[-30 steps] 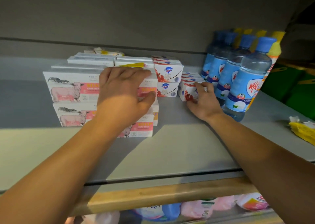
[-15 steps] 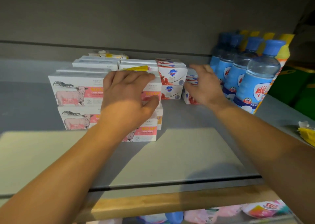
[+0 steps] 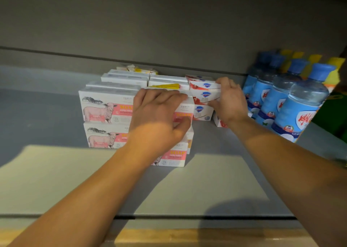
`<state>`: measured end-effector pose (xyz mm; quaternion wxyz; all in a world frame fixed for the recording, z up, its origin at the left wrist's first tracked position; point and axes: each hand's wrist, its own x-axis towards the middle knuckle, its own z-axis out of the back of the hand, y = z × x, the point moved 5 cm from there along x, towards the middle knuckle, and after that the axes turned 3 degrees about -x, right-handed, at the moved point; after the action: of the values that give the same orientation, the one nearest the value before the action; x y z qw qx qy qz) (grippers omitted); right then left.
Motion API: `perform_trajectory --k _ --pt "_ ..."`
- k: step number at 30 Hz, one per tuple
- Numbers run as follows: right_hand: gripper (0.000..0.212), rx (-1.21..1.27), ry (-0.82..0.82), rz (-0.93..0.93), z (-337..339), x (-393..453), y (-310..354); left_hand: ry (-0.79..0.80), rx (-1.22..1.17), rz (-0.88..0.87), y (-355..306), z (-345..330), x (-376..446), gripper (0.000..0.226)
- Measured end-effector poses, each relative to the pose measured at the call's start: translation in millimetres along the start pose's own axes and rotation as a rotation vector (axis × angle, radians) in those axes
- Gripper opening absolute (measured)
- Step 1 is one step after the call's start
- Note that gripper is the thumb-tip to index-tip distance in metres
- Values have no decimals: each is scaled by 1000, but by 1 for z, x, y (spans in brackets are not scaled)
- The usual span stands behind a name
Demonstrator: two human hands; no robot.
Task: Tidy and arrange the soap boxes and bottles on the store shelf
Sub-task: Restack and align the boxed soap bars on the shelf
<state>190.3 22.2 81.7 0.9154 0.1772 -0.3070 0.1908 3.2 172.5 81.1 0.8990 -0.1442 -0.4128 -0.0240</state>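
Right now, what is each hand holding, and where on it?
Right hand grips the upper red-and-white soap box at its right end. Left hand rests on a sheep-print box's top.

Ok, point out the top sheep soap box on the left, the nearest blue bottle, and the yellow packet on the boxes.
top sheep soap box (image 3: 105,107), head view, front face at the sheep picture
nearest blue bottle (image 3: 298,115), head view, blue label
yellow packet (image 3: 166,86), head view, its middle
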Motion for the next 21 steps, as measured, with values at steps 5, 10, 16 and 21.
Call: perform_trajectory --k 5,10,16,21 --pt "54 260 -112 -98 46 -30 -12 39 16 -1 -1 0 2 54" --pt "52 535 -60 -245 87 -90 -26 95 44 -21 -7 6 2 59" --pt "51 745 12 -276 121 -148 -23 -19 -90 -70 -37 30 -7 53" --pt "47 969 168 -267 121 -178 -11 286 -656 174 -60 17 -46 53"
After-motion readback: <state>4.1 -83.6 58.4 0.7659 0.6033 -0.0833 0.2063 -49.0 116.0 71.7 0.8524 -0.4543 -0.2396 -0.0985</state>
